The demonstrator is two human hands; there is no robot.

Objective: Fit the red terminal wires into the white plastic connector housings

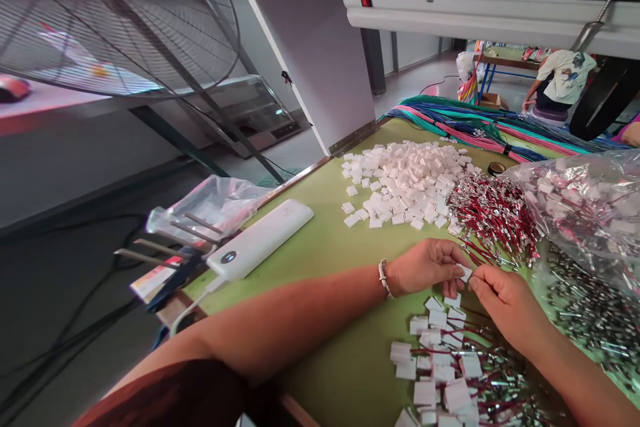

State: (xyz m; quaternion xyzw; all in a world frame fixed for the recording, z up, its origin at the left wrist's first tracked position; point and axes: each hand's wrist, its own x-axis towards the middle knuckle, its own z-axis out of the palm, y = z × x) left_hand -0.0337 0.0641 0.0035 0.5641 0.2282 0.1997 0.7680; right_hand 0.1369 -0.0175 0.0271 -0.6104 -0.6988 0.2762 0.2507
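Observation:
My left hand pinches a small white plastic connector above the green table. My right hand meets it from the right, fingers closed on a thin red wire that reaches the connector. Just behind the hands lies a heap of short red wires with metal ends. A big pile of loose white connectors sits farther back. Below the hands lie several connectors with red wires fitted.
A white power bank with a cable lies near the left edge, beside a plastic bag and metal tools. A clear bag of wired parts fills the right. Coloured cable bundles cross the back. A large fan stands left. Another person sits far off.

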